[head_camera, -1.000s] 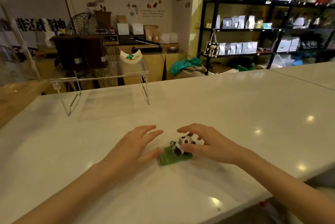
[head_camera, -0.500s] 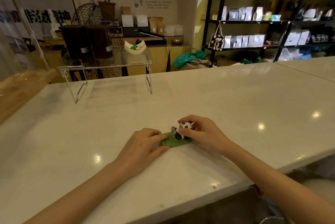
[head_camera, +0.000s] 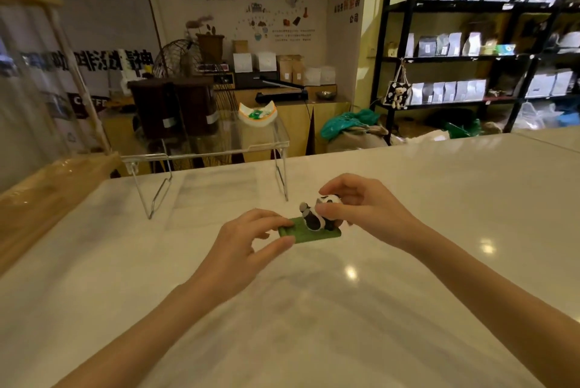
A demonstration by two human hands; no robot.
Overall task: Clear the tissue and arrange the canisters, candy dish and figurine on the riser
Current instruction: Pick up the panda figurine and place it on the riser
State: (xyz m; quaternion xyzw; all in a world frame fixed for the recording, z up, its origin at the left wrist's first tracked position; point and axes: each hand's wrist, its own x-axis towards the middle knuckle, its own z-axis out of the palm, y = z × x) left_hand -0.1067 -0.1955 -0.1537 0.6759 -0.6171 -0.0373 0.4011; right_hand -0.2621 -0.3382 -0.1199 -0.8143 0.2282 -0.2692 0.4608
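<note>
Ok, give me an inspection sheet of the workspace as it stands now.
Surface: white marble counter, glossy, with lamp glare.
Job's things: black-and-white panda figurine on green base, in front of the clear acrylic riser; two dark brown canisters and white candy dish on the riser.
Clutter: nothing seen.
Hands: left hand pinches the base; right hand grips the panda.
Cables: nothing seen.
Surroundings: black shelving with white pouches.

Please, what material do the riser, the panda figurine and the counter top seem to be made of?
Riser: clear acrylic, probably; the shop behind shows through it, and its edges catch light. Its legs look like thin metal wire.
Panda figurine: likely painted resin or ceramic; the black-and-white body is glossy, the green base matte. I cannot tell which.
Counter top: polished pale stone or an imitation, with faint veins and sharp lamp reflections.
</note>
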